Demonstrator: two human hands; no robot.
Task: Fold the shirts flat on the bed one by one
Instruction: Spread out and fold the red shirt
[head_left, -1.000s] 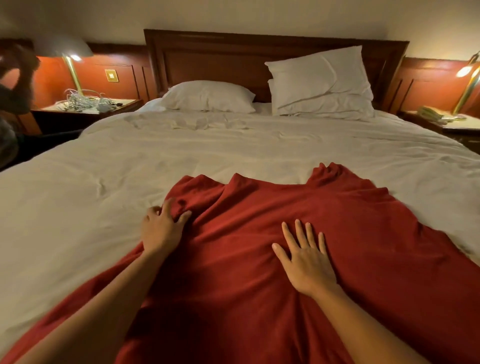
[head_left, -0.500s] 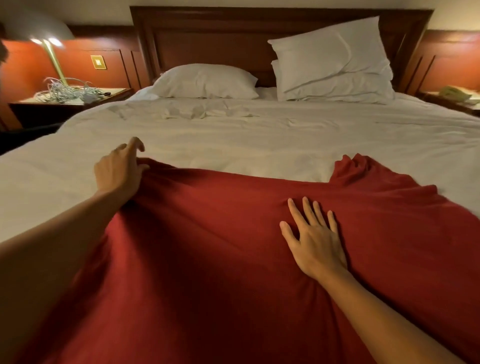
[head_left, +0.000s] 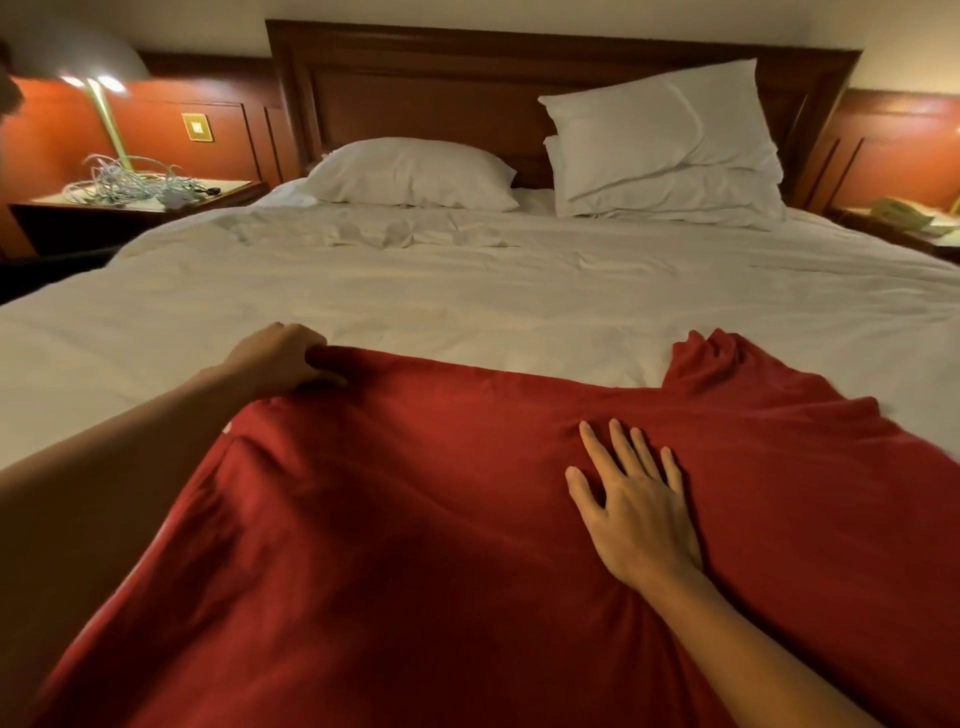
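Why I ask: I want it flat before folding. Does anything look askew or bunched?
The red shirt is not flat: its far right corner is bunched into a crumpled peak. The left hand grips the far left edge; the right hand presses the middle.

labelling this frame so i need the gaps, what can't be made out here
All in the head view:
- red shirt: the near part is cut off by the bottom edge.
- left hand: it grips the shirt's far corner, and its fingertips are curled out of sight.
- right hand: it lies flat and hides the fabric beneath.
- pale object on the right nightstand: too blurred to name.
- tangled cables: what they join is too small to see.
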